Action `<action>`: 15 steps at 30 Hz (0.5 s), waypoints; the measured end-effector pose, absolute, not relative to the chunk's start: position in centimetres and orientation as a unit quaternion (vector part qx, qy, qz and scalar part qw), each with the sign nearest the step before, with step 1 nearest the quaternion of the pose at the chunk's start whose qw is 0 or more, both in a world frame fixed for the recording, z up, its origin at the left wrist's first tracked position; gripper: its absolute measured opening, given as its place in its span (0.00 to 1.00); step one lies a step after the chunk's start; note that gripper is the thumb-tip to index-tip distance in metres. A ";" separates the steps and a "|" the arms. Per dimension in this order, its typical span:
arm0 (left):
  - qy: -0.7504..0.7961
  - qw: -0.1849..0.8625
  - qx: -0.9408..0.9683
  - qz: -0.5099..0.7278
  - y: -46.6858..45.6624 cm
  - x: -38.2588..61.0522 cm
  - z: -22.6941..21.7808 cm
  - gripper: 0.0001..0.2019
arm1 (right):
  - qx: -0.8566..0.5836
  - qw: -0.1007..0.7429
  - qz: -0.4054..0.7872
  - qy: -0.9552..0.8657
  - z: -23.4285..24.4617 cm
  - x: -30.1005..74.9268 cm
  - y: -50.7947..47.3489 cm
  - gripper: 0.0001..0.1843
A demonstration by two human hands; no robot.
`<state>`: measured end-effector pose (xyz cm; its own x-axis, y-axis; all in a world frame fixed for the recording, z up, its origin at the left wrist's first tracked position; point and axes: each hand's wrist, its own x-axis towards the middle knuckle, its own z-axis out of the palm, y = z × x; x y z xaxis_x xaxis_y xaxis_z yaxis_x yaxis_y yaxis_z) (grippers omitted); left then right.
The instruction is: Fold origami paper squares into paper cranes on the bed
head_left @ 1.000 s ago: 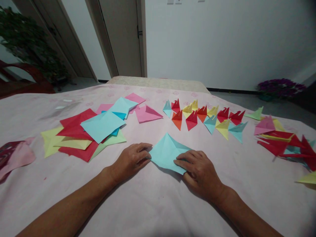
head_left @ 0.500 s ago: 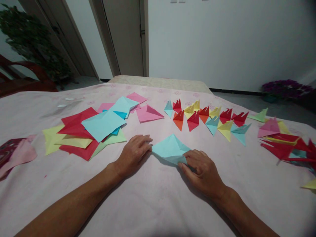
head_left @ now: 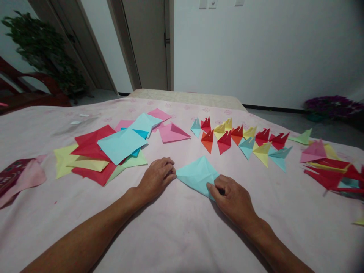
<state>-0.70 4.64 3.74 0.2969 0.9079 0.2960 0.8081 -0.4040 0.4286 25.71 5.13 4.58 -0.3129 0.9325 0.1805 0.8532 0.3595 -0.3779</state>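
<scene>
A light blue sheet of origami paper (head_left: 197, 173), creased and folded into a pointed shape, lies in front of me on the tablecloth. At its left corner my left hand (head_left: 159, 174) is closed, fingertips pinching the tip. My right hand (head_left: 231, 195) grips the right side, thumb on top of the paper and fingers curled; the corner under them is hidden. Beyond the paper stands a group of small folded paper birds, among them a red one (head_left: 224, 142), a yellow one (head_left: 262, 152) and an orange one (head_left: 207, 141).
Left of my hands lies a pile of coloured paper, with a light blue sheet (head_left: 122, 145) on top and a folded pink piece (head_left: 173, 133) beside it. More folded red paper (head_left: 327, 178) is heaped at the right. A pink cloth (head_left: 28, 182) rests at the far left.
The near flap of the light blue paper, raised before, now lies flatter. My right thumb has shifted onto its upper face. My left hand stays at the left corner, fingers more curled.
</scene>
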 end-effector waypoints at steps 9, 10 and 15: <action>0.562 0.069 0.788 0.240 4.5 0.1 4.0 0.02 | -0.576 0.180 0.080 -0.794 4.5 25.7 5.4 0.20; 0.566 0.068 0.785 0.241 4.5 0.1 4.0 0.02 | -0.577 0.177 0.085 -0.793 4.6 25.8 5.4 0.21; 0.579 0.064 0.773 0.250 4.5 0.3 3.9 0.02 | -0.555 0.189 0.135 -0.799 4.7 26.3 5.2 0.22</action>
